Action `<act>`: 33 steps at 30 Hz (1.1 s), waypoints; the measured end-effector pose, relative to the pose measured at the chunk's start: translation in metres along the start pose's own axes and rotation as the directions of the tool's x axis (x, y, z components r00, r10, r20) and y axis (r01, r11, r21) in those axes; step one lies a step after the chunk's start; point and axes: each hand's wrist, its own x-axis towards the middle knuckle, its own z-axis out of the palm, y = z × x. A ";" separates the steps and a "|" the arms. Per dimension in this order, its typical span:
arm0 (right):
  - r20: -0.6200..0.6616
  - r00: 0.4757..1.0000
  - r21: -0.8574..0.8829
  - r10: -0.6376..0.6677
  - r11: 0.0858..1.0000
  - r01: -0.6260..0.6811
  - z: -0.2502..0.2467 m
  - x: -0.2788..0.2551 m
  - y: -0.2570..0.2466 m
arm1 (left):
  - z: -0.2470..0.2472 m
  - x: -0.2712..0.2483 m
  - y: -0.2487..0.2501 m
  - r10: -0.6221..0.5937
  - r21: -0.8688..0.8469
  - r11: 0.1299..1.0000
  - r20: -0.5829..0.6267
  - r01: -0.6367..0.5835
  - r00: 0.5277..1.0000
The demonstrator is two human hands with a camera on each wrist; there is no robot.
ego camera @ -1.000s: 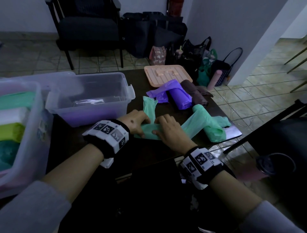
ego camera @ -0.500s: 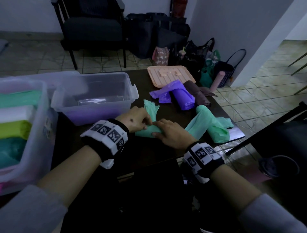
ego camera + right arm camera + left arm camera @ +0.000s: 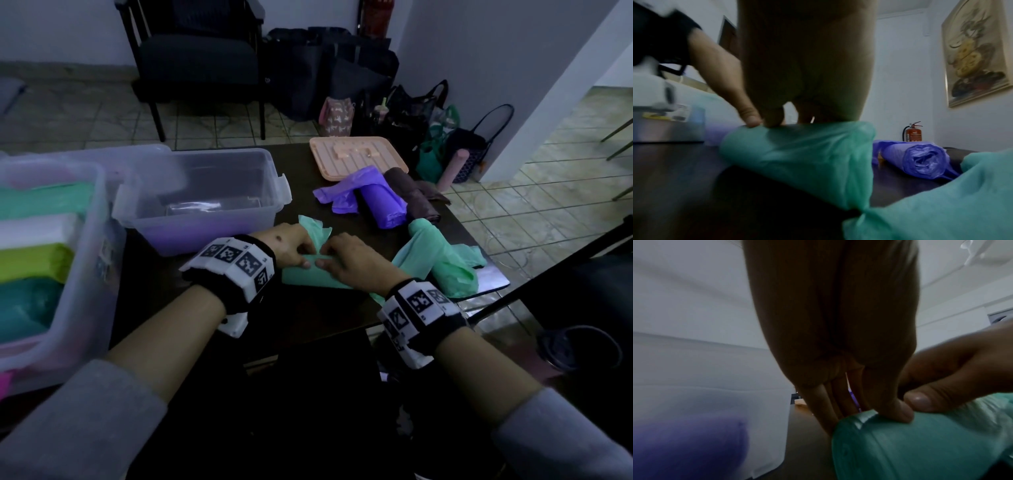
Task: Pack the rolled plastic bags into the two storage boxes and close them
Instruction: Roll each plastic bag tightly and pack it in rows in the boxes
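At far left, a translucent plastic storage box [image 3: 73, 274] holds stacked bag rolls; right of it stands a clear storage box [image 3: 205, 202]. At centre, the left hand [image 3: 291, 248] and right hand [image 3: 356, 262] pinch a mint-green rolled plastic bag [image 3: 308, 277] on the dark table [image 3: 308, 315]. A purple roll [image 3: 383, 202] lies upper right.

Both hands [image 3: 869, 386] on grn bag roll [image 3: 920, 443]

Dark table [image 3: 308, 318], two clear storage boxes [image 3: 202, 202], peach lid [image 3: 356, 156], purple [image 3: 383, 202], brown [image 3: 414, 195], green bag rolls [image 3: 442, 263]
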 end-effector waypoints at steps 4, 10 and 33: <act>-0.276 0.955 -0.131 -0.106 0.989 0.071 0.017 -0.008 -0.008 | 0.005 0.008 -0.002 -0.039 0.014 0.999 0.010 0.039 0.999; -0.190 0.977 -0.184 -0.093 0.981 0.058 0.028 -0.011 -0.007 | 0.012 0.006 -0.010 -0.003 -0.074 0.997 -0.281 -0.019 0.960; 0.274 0.942 -0.186 0.194 0.972 -0.146 -0.007 0.033 -0.021 | 0.018 -0.013 -0.030 0.050 -0.154 0.985 -0.183 -0.078 0.982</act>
